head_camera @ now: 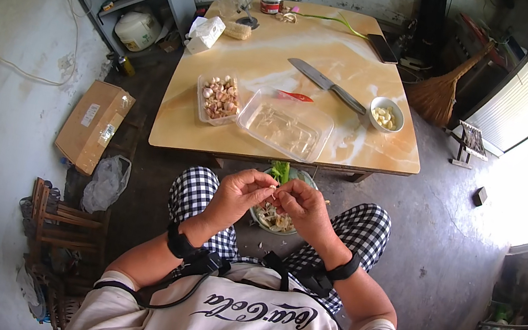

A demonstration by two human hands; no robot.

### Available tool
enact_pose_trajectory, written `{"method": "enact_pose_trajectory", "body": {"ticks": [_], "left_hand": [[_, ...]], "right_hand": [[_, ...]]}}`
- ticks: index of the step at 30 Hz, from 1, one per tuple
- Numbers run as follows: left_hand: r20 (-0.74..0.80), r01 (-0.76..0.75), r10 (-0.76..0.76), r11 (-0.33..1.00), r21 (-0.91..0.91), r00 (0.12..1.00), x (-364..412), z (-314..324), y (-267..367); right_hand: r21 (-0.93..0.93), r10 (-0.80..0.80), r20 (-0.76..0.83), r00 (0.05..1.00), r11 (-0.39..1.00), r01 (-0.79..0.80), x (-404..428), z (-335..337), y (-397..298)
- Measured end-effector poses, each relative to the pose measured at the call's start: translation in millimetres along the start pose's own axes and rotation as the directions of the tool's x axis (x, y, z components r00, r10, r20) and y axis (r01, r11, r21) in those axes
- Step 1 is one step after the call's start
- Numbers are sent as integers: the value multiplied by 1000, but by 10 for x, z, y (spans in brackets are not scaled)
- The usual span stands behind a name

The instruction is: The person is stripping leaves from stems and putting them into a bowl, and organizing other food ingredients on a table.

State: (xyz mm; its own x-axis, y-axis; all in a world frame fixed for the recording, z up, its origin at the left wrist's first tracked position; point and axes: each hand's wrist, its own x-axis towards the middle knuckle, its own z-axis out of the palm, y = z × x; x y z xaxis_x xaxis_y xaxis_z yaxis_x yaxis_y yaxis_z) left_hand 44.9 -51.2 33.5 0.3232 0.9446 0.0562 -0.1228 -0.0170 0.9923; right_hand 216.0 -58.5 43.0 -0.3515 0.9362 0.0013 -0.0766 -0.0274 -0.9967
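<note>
My left hand (240, 195) and my right hand (306, 209) meet between my knees, fingertips pinching a small pale piece, likely a garlic clove (273, 188). Below them on the floor stands a basin (279, 231) with garlic skins (275, 218) and a green vegetable stalk (280, 171). On the table, a clear plastic box holds unpeeled garlic cloves (223, 97), beside an empty-looking clear plastic tray (283, 129). A white bowl (379, 104) of peeled cloves (384, 117) sits at the right, near a kitchen knife (319, 78).
The marble-patterned table (185, 132) also bears a red packet (295, 97), a tissue pack (206, 33), a jar (271, 4), a phone (382, 48) and green onion (322, 17). Left are a cardboard box (91, 124) and plastic bag (106, 185); right, a broom (435, 94) and small stool (470, 140).
</note>
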Motion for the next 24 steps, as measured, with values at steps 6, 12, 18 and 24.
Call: {"method": "enact_pose_trajectory", "body": {"ticks": [6,12,18,24], "left_hand": [[-50,60,-67,989,-139,996,6,-29,-36],[-81,54,-63,993,-109,995,-1,-22,-33],[-61,15,-13,999,37,998,0,-41,-78],[-54,-123,143,952,281,988,-16,15,33]], "right_hand": [[254,-42,-50,998,966,53,0,-61,90],[40,-43,-71,997,998,46,43,-131,209],[25,-114,-136,984,993,119,67,20,134],[-508,-397,-53,916,801,317,48,35,-74]]}}
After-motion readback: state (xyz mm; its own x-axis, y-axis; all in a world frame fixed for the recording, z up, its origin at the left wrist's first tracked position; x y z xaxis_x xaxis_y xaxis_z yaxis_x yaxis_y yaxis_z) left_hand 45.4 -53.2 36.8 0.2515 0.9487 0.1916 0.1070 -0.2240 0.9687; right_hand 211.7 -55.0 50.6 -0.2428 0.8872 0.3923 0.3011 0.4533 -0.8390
